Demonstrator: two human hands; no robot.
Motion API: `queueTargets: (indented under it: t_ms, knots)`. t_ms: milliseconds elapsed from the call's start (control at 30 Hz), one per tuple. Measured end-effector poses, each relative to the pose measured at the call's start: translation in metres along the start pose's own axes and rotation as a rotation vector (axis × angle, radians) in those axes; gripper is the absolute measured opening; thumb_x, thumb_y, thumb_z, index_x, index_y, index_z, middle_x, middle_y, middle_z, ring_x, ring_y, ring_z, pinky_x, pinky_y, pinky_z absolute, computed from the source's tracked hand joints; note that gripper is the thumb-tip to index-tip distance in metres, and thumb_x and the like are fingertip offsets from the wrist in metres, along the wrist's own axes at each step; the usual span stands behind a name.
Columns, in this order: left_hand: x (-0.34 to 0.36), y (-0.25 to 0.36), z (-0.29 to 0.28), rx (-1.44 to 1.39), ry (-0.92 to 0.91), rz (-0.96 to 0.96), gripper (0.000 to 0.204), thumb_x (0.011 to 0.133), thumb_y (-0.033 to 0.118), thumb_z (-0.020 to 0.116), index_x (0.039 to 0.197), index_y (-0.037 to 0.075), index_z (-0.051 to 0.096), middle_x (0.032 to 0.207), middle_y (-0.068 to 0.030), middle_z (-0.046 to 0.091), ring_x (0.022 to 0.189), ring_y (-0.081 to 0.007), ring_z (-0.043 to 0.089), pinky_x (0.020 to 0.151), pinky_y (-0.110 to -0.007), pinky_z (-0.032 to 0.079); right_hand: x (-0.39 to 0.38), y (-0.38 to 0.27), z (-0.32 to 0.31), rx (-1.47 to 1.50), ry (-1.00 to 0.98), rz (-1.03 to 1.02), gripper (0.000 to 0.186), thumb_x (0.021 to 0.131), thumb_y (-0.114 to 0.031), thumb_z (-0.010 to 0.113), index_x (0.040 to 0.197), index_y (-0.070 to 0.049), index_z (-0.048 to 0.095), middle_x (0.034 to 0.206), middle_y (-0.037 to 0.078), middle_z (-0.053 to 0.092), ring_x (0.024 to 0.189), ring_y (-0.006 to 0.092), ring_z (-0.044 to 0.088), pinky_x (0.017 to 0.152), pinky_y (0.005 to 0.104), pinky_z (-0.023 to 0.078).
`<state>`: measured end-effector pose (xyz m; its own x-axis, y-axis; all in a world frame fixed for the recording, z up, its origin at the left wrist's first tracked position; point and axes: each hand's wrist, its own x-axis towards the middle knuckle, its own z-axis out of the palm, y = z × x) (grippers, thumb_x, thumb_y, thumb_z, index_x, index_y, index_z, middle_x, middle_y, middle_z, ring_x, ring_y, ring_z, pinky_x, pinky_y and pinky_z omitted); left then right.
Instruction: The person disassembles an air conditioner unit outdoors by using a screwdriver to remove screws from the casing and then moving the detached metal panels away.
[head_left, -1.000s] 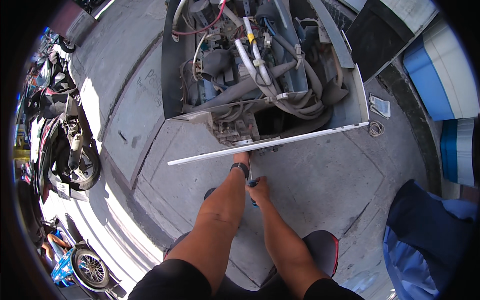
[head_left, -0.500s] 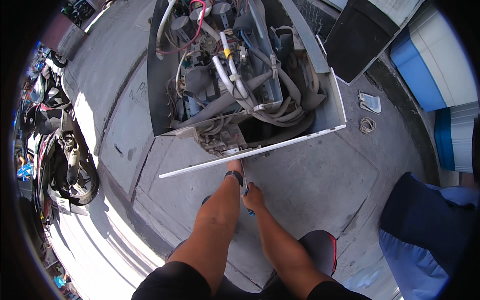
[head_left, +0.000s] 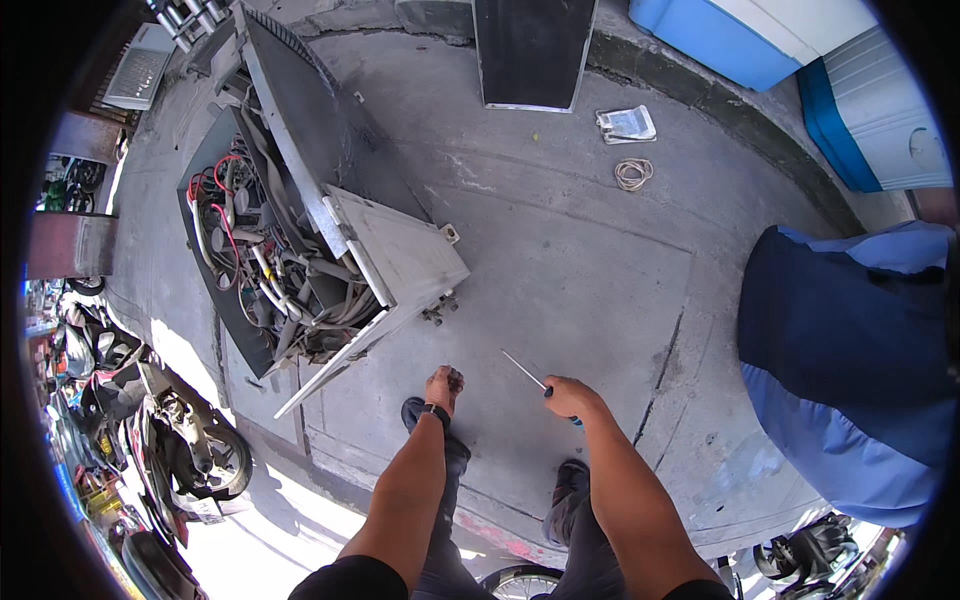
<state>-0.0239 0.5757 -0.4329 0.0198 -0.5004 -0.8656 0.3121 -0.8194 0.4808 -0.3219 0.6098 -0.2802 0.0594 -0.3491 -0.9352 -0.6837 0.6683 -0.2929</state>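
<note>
In my right hand [head_left: 572,396] is a screwdriver [head_left: 522,370], its long metal shaft pointing up and left over the pavement. The fingers wrap its dark handle, and a bit of blue shows below the fist. My left hand [head_left: 444,388], with a dark band at the wrist, is closed just above my shoe; anything inside its fingers is too small to make out. Ahead and left lies an opened metal cabinet [head_left: 352,215] like an outdoor air-conditioner unit, full of pipes, red and white wires [head_left: 232,235] and components. Neither hand touches it. Small fittings [head_left: 440,308] stick out at its near right side.
A dark panel [head_left: 533,55] stands at the far side, near a plastic packet [head_left: 627,125] and a coiled cord [head_left: 633,174]. Blue-and-white bins [head_left: 720,40] line the raised kerb. Blue fabric [head_left: 840,350] is at right; parked motorbikes [head_left: 190,440] stand at left.
My left hand has drawn back from under the cabinet's near edge. The right hand has moved away to the right with the screwdriver. The view has turned, so the cabinet appears farther left.
</note>
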Motion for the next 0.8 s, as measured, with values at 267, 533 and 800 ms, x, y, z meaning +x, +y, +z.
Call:
queueTargets:
  t_ms: [267,533,800]
  knots:
    - [-0.157,0.079,0.133,-0.036,-0.379,0.139,0.018,0.082,0.008,0.045,0.093,0.002,0.058,0.086,-0.0108,0.063,0.078,-0.02,0.059,0.071,-0.03,0.047,-0.128,0.15,0.029,0.385,0.313,0.048,0.036,0.085,-0.015,0.064,0.119,-0.012,0.056,0.085,0.013,0.065,0.077,0.0243,0.064,0.069,0.0366,0.051]
    - [-0.115,0.105,0.256,-0.19,-0.217,-0.033,0.015,0.09,0.015,0.055,0.097,0.003,0.061,0.087,-0.0065,0.062,0.079,-0.0169,0.058,0.069,-0.028,0.047,-0.117,0.099,-0.106,0.479,0.218,-0.023,0.04,0.085,-0.02,0.068,0.118,-0.007,0.049,0.09,0.015,0.067,0.082,0.0291,0.067,0.074,0.0375,0.052]
    - [-0.078,0.12,0.312,-0.463,0.06,-0.19,0.018,0.094,0.018,0.053,0.099,0.003,0.061,0.089,-0.0073,0.062,0.079,-0.0168,0.059,0.072,-0.029,0.05,-0.083,-0.08,-0.253,0.05,0.087,-0.268,0.04,0.088,-0.019,0.067,0.125,-0.01,0.053,0.092,0.013,0.068,0.081,0.027,0.066,0.074,0.0363,0.052]
